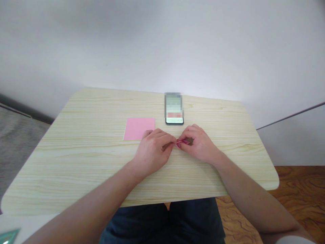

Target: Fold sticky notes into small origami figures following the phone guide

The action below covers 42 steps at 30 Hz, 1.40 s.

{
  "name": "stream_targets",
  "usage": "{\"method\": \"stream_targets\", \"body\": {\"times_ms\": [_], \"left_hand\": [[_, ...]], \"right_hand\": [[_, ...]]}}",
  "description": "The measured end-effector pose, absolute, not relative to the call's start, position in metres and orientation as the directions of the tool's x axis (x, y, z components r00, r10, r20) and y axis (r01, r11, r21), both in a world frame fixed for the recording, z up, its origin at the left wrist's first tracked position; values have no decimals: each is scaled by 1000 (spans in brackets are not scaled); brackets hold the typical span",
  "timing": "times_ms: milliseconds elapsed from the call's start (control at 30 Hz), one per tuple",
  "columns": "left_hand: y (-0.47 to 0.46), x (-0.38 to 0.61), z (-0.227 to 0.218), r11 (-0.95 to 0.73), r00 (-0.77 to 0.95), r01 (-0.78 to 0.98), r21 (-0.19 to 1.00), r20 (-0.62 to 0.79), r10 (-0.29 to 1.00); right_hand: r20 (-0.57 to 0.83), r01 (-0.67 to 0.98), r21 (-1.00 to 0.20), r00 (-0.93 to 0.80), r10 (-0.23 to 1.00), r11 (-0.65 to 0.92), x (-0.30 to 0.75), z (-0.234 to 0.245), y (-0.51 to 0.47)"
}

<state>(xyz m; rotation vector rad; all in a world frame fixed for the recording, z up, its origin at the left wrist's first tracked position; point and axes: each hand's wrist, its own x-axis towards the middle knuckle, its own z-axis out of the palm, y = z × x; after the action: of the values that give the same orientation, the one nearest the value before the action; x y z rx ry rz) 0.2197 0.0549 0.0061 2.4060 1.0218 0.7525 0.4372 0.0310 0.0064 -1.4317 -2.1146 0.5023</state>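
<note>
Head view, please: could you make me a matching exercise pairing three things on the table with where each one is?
1. pink sheet
2. phone
3. folded red paper

A. pinched between the left hand and the right hand
B. flat on the table, just beyond the left hand
C. near the table's far edge, screen up

Pairs: 1-B; 2-C; 3-A

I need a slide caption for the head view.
At a pale wooden table, left hand and right hand pinch a small folded red paper.
</note>
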Motion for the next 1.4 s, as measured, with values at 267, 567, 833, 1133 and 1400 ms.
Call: {"method": "stream_targets", "body": {"times_ms": [267, 567, 833, 1133, 1400], "left_hand": [[56, 219, 5, -619, 572, 545, 566, 288, 768], [56, 218, 7, -574, 450, 502, 647, 371, 812], [54, 218, 8, -591, 428, 489, 642, 414, 803], [53, 218, 9, -617, 426, 460, 639, 450, 785], [53, 218, 8, -613, 421, 423, 667, 454, 785]], "right_hand": [[254, 613, -720, -206, 945, 327, 436, 14, 27], [184, 428, -867, -201, 962, 256, 439, 13, 26], [77, 250, -961, -171, 982, 119, 435, 10, 25], [60, 205, -975, -134, 989, 86, 436, 7, 26], [151, 395, -894, -173, 973, 209, 436, 13, 26]]}}
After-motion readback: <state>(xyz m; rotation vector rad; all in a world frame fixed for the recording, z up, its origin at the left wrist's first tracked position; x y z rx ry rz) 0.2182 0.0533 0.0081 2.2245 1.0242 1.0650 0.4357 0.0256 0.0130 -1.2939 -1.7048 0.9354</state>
